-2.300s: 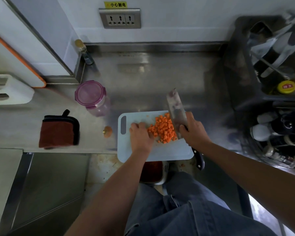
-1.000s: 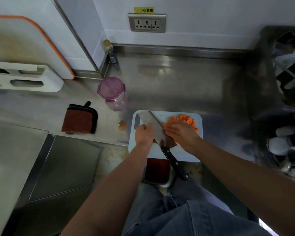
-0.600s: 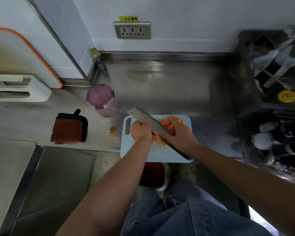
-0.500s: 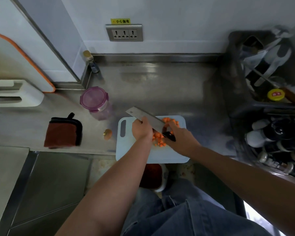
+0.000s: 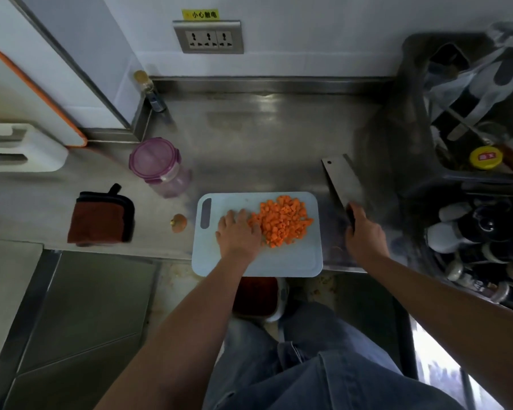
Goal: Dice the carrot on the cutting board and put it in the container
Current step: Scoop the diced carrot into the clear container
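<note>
Right grip curls round the handle of the cleaver, blade pointing far over the desk, just right of the board. Left grip rests relaxed on the board, fingers touching the left side of the diced carrot. Lidded container stands far-left of the board.

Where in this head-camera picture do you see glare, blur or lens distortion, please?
Head view: soft glare on the steel counter below the socket panel; the diced carrot is sharp and well lit; the bottles at the right edge are dark and smeared; the wall's metal trim at the left leans sharply, a wide-angle effect.
</note>
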The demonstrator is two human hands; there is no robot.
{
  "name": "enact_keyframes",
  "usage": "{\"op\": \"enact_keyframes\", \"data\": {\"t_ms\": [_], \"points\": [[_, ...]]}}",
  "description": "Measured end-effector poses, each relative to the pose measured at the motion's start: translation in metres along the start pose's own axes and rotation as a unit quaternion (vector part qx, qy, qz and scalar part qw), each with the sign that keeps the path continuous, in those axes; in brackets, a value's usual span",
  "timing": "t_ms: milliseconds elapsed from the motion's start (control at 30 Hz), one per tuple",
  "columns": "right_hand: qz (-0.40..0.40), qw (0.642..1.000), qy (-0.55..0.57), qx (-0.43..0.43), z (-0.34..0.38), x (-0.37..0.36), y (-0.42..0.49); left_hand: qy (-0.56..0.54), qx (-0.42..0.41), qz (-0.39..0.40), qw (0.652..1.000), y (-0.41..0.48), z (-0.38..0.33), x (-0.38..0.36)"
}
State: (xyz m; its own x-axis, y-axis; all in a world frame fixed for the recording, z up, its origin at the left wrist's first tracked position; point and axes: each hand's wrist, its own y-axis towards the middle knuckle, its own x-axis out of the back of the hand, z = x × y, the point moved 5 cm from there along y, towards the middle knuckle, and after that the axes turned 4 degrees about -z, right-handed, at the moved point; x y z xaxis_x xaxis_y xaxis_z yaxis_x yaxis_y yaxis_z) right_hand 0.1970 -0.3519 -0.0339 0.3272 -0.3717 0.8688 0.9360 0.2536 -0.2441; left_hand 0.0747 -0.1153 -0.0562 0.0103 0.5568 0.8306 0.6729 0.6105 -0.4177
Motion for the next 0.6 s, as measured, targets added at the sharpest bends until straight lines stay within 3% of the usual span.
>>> {"op": "enact_keyframes", "data": {"t_ms": [133, 267, 433, 500, 600], "points": [[0.032, 0.998, -0.045, 0.01, -0.001, -0.01, 0.001, 0.015, -0.005, 0.022, 1.0, -0.001, 0.007, -0.01], [0.062, 0.984, -0.169, 0.012, 0.002, -0.01, 0.004, 0.01, -0.003, 0.019, 1.0, -0.003, 0.008, -0.009], [0.014, 0.965, -0.26, 0.021, 0.029, 0.0, 0.011, -0.002, -0.011, -0.004, 1.0, -0.006, 0.007, 0.005], [-0.012, 0.967, -0.241, 0.077, 0.054, -0.004, 0.011, -0.044, -0.024, -0.022, 0.999, -0.004, 0.012, 0.018], [0.04, 0.967, -0.116, 0.221, 0.11, -0.026, -0.002, -0.109, -0.011, -0.074, 0.991, 0.008, 0.029, 0.05]]}}
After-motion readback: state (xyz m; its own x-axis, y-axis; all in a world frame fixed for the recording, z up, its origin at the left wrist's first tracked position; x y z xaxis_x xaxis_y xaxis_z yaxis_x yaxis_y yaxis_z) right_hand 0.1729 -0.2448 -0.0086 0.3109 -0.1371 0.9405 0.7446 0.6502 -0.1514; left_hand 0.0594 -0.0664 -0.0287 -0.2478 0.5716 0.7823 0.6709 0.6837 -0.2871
